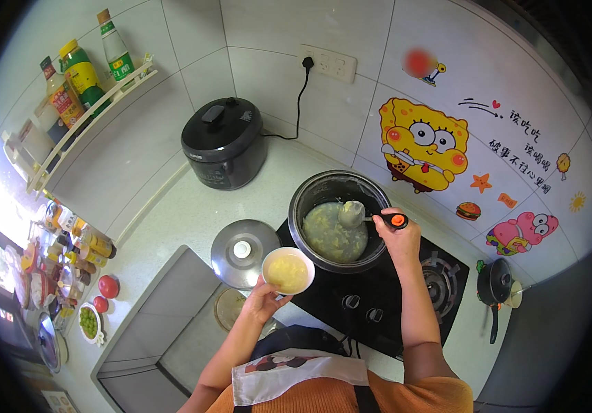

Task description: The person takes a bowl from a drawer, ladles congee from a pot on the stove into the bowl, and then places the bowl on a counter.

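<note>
My left hand (265, 302) holds a small white bowl (310, 260) by its lower rim. Pale yellow soup with egg-like flakes fills much of the bowl. In my right hand (402, 237) is the black handle of a metal ladle (352, 216), its orange mark facing up. The ladle's head is inside a deep dark pot (296, 227), just over or in the cloudy soup (334, 237); which of the two I cannot tell. This pot stands on the black gas hob (327, 289). A steel lid (229, 248) with a white knob lies partly behind the bowl.
A sink (172, 320) opens at the lower left. Behind are a black electric cooker (223, 149) and its cord (301, 103). Tomatoes (108, 287) and a dish of green grapes (88, 324) sit at left, below a bottle shelf (94, 108). A small pan (495, 281) is at right.
</note>
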`<state>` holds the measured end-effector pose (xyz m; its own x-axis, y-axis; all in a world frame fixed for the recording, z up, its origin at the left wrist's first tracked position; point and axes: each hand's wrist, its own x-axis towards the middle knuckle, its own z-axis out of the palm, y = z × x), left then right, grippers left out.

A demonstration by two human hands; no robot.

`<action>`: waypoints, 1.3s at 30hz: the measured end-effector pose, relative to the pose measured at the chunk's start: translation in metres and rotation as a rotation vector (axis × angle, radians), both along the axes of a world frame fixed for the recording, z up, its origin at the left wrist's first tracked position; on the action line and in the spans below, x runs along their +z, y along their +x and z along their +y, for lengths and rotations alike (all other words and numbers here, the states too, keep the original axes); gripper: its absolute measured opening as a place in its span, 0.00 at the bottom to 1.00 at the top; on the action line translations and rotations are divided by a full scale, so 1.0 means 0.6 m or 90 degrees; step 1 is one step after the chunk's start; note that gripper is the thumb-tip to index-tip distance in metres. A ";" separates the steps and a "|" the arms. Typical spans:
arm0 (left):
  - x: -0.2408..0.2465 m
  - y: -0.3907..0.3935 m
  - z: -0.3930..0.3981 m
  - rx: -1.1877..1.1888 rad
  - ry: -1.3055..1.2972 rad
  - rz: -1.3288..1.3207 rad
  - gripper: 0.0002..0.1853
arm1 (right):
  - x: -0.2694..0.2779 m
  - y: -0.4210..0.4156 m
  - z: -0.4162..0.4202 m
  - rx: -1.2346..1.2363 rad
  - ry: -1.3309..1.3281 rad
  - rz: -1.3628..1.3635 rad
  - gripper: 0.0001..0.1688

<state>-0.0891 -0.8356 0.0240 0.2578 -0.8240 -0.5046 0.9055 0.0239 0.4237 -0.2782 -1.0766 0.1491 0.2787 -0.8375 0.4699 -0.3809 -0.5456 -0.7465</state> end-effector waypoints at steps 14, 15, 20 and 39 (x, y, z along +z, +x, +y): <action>0.008 -0.005 0.003 0.001 0.010 0.008 0.37 | -0.012 -0.018 -0.001 -0.013 0.029 0.027 0.12; 0.007 -0.006 0.003 0.002 0.011 0.009 0.37 | -0.013 -0.019 -0.001 -0.013 0.029 0.023 0.12; 0.004 -0.007 0.004 0.003 0.002 0.011 0.37 | -0.011 -0.019 0.000 -0.018 0.043 0.019 0.13; -0.002 -0.003 0.001 -0.016 -0.002 -0.002 0.37 | -0.012 -0.019 0.000 -0.041 0.030 0.072 0.14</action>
<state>-0.0908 -0.8349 0.0230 0.2382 -0.8321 -0.5009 0.9046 0.0024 0.4262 -0.2897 -1.0767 0.1417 0.2734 -0.8758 0.3978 -0.4973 -0.4827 -0.7209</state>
